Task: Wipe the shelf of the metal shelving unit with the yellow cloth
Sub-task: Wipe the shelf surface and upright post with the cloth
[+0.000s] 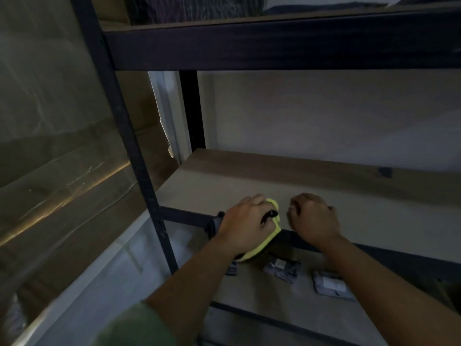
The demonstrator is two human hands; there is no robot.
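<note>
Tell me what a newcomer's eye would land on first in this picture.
The yellow cloth stands out, gripped in the left hand at the front edge of the middle shelf. The right hand rests beside it with curled fingers, holding nothing visible. Below, grey packets lie on the lower shelf.

yellow cloth, black shelving frame, tan shelf board, green sleeve.

Left hand gripping yellow cloth at shelf edge, right hand curled alongside.
</note>
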